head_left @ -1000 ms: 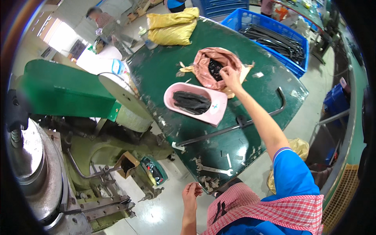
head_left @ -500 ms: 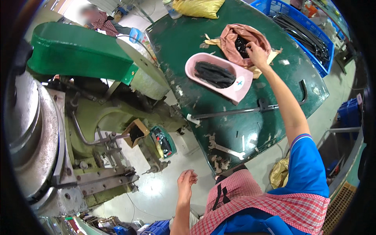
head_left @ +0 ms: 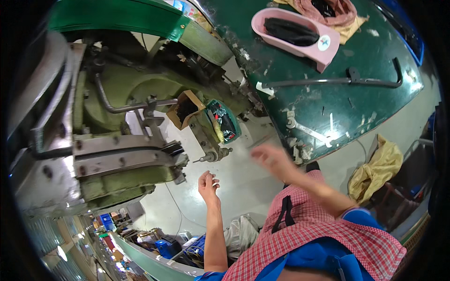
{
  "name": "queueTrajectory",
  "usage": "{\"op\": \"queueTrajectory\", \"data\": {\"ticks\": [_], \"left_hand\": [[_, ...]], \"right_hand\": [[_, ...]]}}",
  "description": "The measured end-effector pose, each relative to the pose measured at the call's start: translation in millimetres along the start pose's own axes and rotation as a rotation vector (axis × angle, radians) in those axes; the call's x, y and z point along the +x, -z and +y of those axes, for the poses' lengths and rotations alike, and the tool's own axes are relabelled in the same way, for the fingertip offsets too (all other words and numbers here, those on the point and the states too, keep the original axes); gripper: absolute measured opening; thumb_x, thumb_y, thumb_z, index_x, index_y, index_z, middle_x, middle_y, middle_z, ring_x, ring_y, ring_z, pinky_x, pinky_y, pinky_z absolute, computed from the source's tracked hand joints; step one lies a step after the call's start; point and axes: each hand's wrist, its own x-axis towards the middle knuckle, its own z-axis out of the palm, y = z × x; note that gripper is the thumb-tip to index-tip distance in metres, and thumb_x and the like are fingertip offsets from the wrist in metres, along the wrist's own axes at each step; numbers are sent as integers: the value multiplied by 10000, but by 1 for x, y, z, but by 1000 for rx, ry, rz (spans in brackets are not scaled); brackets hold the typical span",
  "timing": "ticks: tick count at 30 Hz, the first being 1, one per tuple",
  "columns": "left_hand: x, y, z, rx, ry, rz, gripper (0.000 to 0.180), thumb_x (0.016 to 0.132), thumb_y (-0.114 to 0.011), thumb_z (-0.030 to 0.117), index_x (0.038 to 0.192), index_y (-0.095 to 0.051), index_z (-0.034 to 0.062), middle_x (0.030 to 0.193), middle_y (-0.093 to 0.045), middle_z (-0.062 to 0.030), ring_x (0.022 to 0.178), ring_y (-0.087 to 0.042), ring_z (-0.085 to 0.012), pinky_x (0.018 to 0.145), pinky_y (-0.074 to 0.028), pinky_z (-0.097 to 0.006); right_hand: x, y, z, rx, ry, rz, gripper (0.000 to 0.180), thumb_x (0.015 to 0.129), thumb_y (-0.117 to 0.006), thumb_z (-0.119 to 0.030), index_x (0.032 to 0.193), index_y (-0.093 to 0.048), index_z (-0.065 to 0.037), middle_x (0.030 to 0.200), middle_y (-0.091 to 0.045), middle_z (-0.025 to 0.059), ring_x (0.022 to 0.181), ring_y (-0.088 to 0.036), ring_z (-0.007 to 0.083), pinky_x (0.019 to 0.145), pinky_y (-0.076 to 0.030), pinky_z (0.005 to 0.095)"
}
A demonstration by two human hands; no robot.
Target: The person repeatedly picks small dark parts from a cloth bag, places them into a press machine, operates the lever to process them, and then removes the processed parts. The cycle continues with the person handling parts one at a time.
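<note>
My left hand (head_left: 207,186) is raised over the floor, just right of the machine's jaw end. Its fingers are loosely bent and a little apart, and I see nothing in them. Further right, between the machine and the green table, is my right hand (head_left: 273,161). Motion smears its fingers, so whether it holds anything is unclear. Closest to it on the table lies an open-end wrench (head_left: 309,131). Behind that is a bent black metal tube (head_left: 318,82) with a small bracket on it. At the back, a pink tray (head_left: 332,47) holds a black cloth-like bundle (head_left: 290,32).
The machine (head_left: 126,159) with its green guard (head_left: 112,18) fills the left side. A small cardboard box (head_left: 187,111) and a teal bin (head_left: 229,122) sit by it. A pinkish bag (head_left: 341,11) of small black pieces stands behind the tray, on the green table (head_left: 379,105).
My right hand has left the pinkish bag and come down and left, toward the machine. The left hand has risen a little and moved slightly left. The view has turned toward the machine.
</note>
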Motion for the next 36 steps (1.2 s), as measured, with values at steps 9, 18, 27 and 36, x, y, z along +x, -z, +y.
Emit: {"op": "queueTrajectory", "data": {"ticks": [9, 18, 27, 36], "left_hand": [[65, -37, -92, 218, -261, -92, 417, 825, -629, 95, 1200, -473, 0, 1195, -507, -110, 1135, -460, -188, 880, -411, -328], [83, -85, -119, -244, -431, -71, 332, 856, -569, 40, 1166, -452, 23, 1084, -527, -61, 826, -506, -117, 749, -435, -274], [92, -88, -120, -197, -499, -59, 244, 855, -586, 71, 1079, -520, 0, 1093, -554, -84, 761, -512, -141, 550, -381, -263], [100, -77, -125, -205, -509, -75, 349, 798, -599, 12, 1130, -520, -64, 1132, -560, -137, 858, -553, -159, 766, -452, -311]], "right_hand": [[22, -154, 189, 935, -526, 210, 321, 939, -489, -238, 1172, -557, -27, 962, -600, 43, 866, -556, 108, 695, -477, 243], [46, -169, 218, 1332, -390, 1, 283, 949, -484, -188, 1139, -571, 3, 905, -563, 6, 786, -493, 74, 713, -452, 231], [52, -182, 231, 1091, -252, 24, 222, 970, -435, -199, 984, -536, -2, 801, -514, 5, 667, -449, 70, 610, -402, 216], [71, -166, 225, 1035, -493, -215, 501, 954, -382, -417, 574, -409, -92, 507, -310, -35, 464, -298, 71, 432, -277, 240]]}}
